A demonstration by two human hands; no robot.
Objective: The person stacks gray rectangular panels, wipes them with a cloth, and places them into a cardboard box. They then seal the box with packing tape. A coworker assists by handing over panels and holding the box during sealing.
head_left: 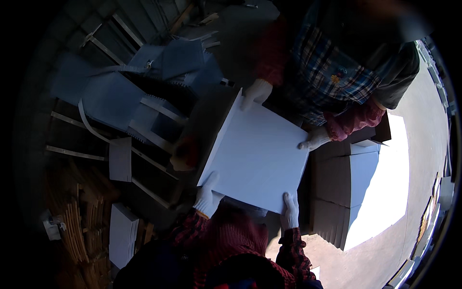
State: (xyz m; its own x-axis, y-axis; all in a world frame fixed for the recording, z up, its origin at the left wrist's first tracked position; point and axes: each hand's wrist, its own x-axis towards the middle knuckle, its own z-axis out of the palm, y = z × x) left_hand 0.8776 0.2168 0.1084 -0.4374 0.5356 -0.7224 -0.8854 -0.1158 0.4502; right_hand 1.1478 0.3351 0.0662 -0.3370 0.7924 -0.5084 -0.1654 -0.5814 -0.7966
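Note:
A large white rectangular board (257, 149) lies between me and a co-worker, with a raised strip along its left side. My left hand (208, 196), in a white glove, is closed on the near left corner. At the near right corner, my right hand (290, 210), gloved too, grips the edge with its thumb on top. Fingers of both hands are partly hidden under the board. Across from me, the co-worker's two gloved hands (258, 92) hold the far corners.
Stacked cardboard sheets (332, 185) stand to the right, partly in bright sun. On the left lie a heap of grey-blue sheets (113, 101) and several thin slats (79, 154). Brown wooden pieces (79, 226) and white panels (122, 236) stand at the lower left.

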